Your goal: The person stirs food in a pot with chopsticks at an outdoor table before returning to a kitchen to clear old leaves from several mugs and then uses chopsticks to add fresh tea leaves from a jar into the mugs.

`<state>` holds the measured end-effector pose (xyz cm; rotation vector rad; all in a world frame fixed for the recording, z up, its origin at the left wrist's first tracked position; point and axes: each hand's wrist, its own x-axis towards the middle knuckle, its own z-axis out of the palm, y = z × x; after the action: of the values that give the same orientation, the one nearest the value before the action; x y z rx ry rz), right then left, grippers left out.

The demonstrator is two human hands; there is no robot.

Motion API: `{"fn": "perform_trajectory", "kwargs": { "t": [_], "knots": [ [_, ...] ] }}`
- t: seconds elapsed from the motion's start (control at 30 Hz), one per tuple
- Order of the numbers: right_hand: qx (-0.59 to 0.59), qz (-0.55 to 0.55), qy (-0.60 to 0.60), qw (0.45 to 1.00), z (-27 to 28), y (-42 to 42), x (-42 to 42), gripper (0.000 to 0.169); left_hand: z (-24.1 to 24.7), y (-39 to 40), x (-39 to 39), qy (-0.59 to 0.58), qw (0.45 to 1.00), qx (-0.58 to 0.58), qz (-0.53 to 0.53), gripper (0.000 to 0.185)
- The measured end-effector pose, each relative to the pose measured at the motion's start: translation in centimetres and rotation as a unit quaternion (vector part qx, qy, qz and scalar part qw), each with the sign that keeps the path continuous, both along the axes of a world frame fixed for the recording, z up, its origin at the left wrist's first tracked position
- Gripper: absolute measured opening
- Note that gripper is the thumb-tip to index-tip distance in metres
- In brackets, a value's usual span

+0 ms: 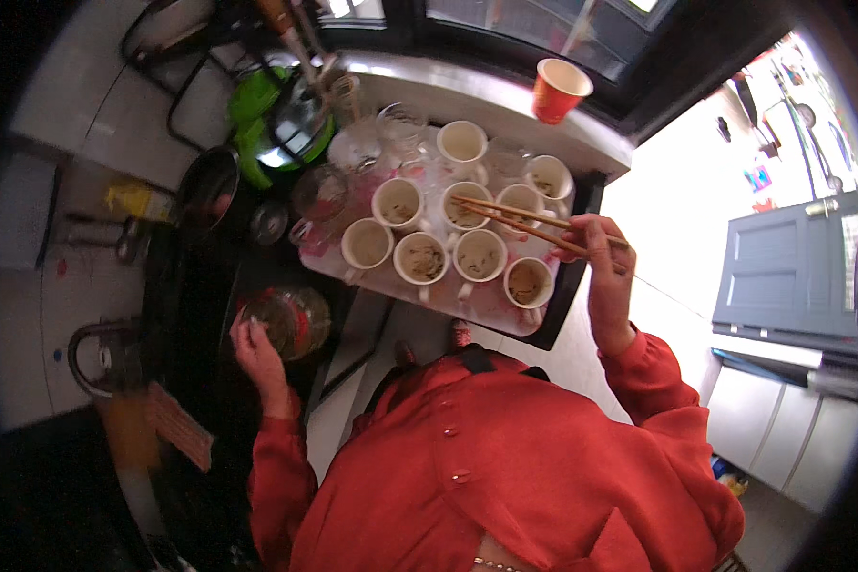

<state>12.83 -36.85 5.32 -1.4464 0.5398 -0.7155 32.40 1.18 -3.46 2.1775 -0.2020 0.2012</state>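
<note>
My right hand (604, 247) grips a pair of wooden chopsticks (522, 214). Their tips reach into a white mug (467, 194) near the middle of a tray (457, 304). Several more white mugs stand around it, among them a front mug (421, 259), a corner mug (528, 283) and a back mug (462, 141). Dark bits like dried leaves lie in the bottoms of many of them. To the left, my left hand (255, 350) has its fingers at the rim of a glass jar (311, 325) with red marking; the jar's contents are hard to make out.
Clear glass cups (404, 129) crowd the tray's back left. An orange paper cup (560, 91) stands on the window ledge (486, 82). Left of the tray are a green-and-black pot-like item (282, 129), a dark pan (209, 187) and a sink faucet (89, 357).
</note>
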Motion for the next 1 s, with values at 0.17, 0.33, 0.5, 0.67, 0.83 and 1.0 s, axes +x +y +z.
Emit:
{"fn": "perform_trajectory", "kwargs": {
  "t": [0.17,0.33,0.5,0.67,0.83,1.0],
  "knots": [
    [-0.016,0.05,0.001,0.999,3.5,3.5,1.1,0.026,0.3,0.2,0.1,-0.047,0.999,0.006,-0.018,0.019],
    [-0.015,0.179,-0.024,0.983,5.8,8.5,4.4,0.024,1.1,0.3,-0.3,-0.032,0.995,-0.044,-0.082,0.018],
    [-0.024,0.327,0.0,0.945,7.2,14.0,9.2,0.021,1.2,1.3,-0.4,-0.015,0.988,-0.101,-0.12,0.024],
    [-0.307,0.431,0.024,0.848,6.3,18.1,14.7,0.008,1.2,1.8,0.0,-0.007,0.985,-0.102,-0.14,0.022],
    [-0.404,0.478,0.091,0.774,6.1,21.4,17.9,0.008,1.3,2.1,0.2,0.001,0.975,-0.175,-0.135,0.02],
    [-0.404,0.478,0.084,0.775,4.2,22.8,19.2,0.008,1.3,2.6,0.5,0.022,0.967,-0.203,-0.153,0.021]
  ]
}}
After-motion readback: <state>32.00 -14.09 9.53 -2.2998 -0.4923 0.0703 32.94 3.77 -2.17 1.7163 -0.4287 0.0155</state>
